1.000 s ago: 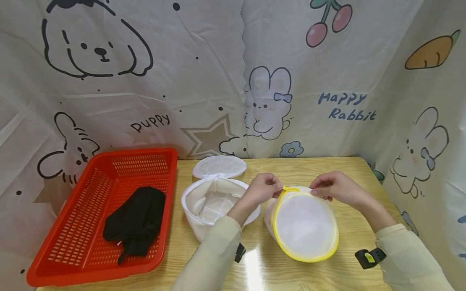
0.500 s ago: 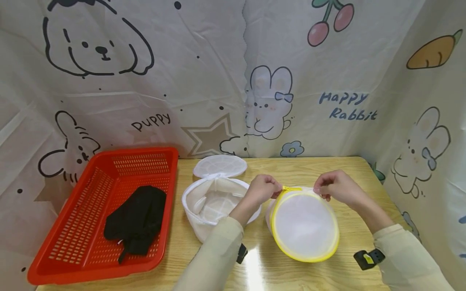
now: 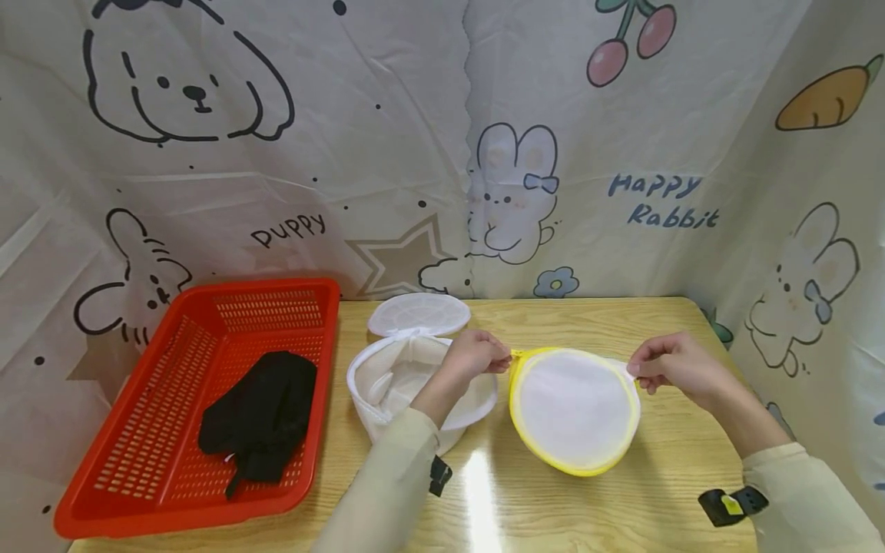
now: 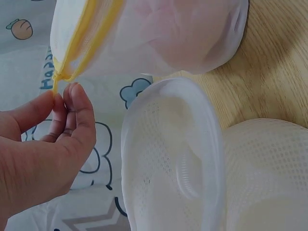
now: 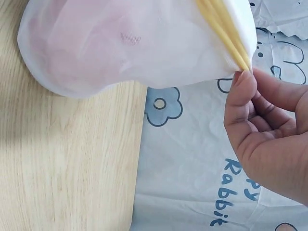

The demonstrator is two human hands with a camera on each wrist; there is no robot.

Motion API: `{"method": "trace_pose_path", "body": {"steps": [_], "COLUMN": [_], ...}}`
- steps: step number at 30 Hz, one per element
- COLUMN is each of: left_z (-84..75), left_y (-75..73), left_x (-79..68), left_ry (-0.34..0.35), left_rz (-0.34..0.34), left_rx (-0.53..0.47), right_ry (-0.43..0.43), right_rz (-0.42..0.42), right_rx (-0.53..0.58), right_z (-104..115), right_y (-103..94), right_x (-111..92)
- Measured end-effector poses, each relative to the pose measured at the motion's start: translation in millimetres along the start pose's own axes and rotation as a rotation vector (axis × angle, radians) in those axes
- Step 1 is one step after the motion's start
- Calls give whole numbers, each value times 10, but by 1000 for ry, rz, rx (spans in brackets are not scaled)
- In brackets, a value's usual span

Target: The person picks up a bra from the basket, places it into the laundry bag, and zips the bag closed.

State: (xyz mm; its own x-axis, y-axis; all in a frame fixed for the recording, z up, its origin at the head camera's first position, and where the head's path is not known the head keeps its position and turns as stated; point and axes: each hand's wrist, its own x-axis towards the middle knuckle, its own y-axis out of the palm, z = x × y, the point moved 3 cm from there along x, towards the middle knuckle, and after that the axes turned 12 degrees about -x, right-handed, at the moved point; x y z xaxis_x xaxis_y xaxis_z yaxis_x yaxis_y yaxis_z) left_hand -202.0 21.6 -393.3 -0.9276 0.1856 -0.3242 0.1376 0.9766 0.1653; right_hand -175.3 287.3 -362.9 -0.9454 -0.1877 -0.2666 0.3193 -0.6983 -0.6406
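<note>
A white mesh laundry bag (image 3: 577, 411) with a round top and yellow trim is held up between both hands in the head view. Something pinkish shows through its cloth in the wrist views. My left hand (image 3: 473, 355) pinches the yellow tab at the bag's left edge, clear in the left wrist view. With thumb and fingers, my right hand (image 3: 677, 370) pinches the opposite edge, where the yellow trim bunches together in the right wrist view. Left of this bag stands a second white mesh laundry bag (image 3: 369, 430), its round lid (image 3: 419, 313) folded back.
A red plastic basket (image 3: 323, 399) stands on the left of the wooden table (image 3: 546, 511), with black cloth (image 3: 259, 415) inside. Behind the table hangs a printed curtain (image 3: 387, 169), which also runs along the right side.
The right hand has moved right to the bag's far edge, and the left hand has shifted left. The bag is now stretched between them and its yellow rim has risen slightly.
</note>
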Motion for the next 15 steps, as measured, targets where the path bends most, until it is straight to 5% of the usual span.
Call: {"method": "trace_pose_path", "body": {"steps": [9, 15], "left_z": [22, 9], "left_y": [13, 31], "left_x": [2, -1], "left_ry": [43, 61], "left_rz": [35, 77], "left_rx": [42, 93], "right_ry": [-94, -110], "right_rz": [145, 143], "right_rx": [-60, -116], "right_z": [-7, 51], "right_y": [6, -1], "right_x": [-36, 15]}}
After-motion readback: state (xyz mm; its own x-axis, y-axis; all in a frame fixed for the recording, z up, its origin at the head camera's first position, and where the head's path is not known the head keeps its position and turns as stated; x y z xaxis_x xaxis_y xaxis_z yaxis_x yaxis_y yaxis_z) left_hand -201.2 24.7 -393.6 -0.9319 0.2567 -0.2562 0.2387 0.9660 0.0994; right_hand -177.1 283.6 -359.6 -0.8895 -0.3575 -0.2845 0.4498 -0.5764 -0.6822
